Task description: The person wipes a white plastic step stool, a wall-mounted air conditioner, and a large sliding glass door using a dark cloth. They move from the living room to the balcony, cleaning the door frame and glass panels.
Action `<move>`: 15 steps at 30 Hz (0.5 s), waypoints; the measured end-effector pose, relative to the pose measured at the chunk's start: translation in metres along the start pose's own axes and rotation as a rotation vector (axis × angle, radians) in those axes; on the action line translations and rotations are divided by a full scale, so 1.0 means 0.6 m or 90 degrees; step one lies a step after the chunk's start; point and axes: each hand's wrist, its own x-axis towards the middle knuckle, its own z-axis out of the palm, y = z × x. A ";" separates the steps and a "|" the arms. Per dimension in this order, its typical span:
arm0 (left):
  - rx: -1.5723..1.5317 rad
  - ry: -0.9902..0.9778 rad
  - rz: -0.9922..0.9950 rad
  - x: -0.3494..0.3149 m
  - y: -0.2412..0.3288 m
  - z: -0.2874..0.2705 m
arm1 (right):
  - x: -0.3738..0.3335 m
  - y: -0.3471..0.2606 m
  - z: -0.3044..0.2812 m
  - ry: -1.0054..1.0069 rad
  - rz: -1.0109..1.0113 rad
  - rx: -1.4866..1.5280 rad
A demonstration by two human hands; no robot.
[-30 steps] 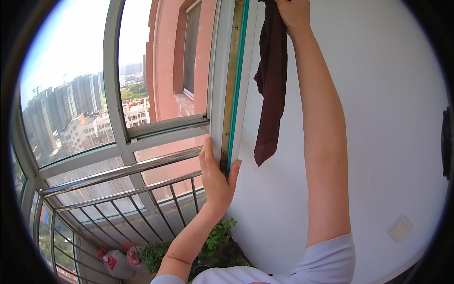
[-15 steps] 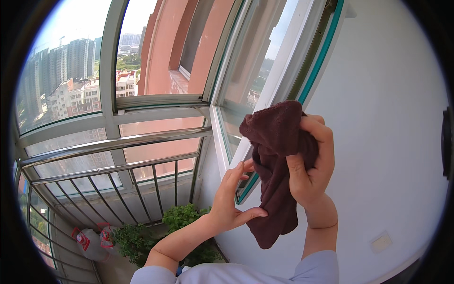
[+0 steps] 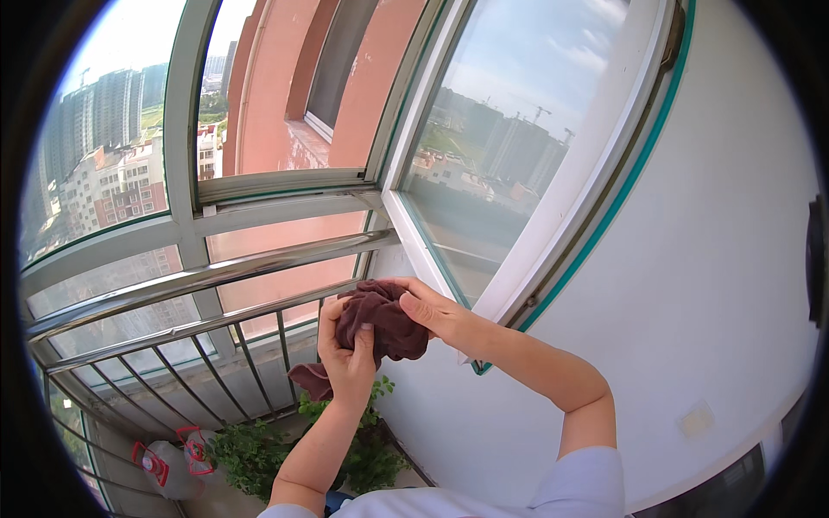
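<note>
Both my hands grip a dark brown cloth [image 3: 393, 326], bunched into a loose bundle in front of the railing. My left hand [image 3: 348, 350] holds it from the left and below, thumb pressed on its front. From the right, my right hand [image 3: 427, 309] wraps over the bundle, its thumb on top and the other fingers mostly hidden behind. A loose corner of the cloth hangs down left of my left wrist. Just to the right stands a white-framed window sash [image 3: 509, 164], swung inward and apart from both hands.
A metal railing [image 3: 199, 276] runs along the glazed side at the left. Below it are green potted plants [image 3: 250, 453] and two clear plastic jugs with red handles [image 3: 168, 466]. A white wall [image 3: 673, 285] with a switch plate [image 3: 694, 420] fills the right side.
Both hands have moved left and down with the cloth, which went from hanging long to being bunched up. The sash now stands at a wider angle in view.
</note>
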 end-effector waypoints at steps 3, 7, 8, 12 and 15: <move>-0.135 -0.050 -0.083 0.022 -0.033 0.030 | 0.014 0.013 -0.004 0.053 -0.049 -0.093; -0.165 -0.101 -0.151 0.056 -0.060 0.046 | -0.011 -0.043 -0.004 0.159 -0.058 -0.536; -0.174 -0.100 -0.150 0.075 -0.063 0.059 | -0.024 -0.066 -0.002 0.184 -0.042 -0.718; -0.326 -0.083 0.003 0.168 -0.016 0.151 | -0.062 -0.108 -0.041 0.576 -0.476 -1.159; -0.196 -0.292 0.207 0.209 -0.017 0.254 | -0.085 -0.145 -0.077 0.753 -0.418 -1.250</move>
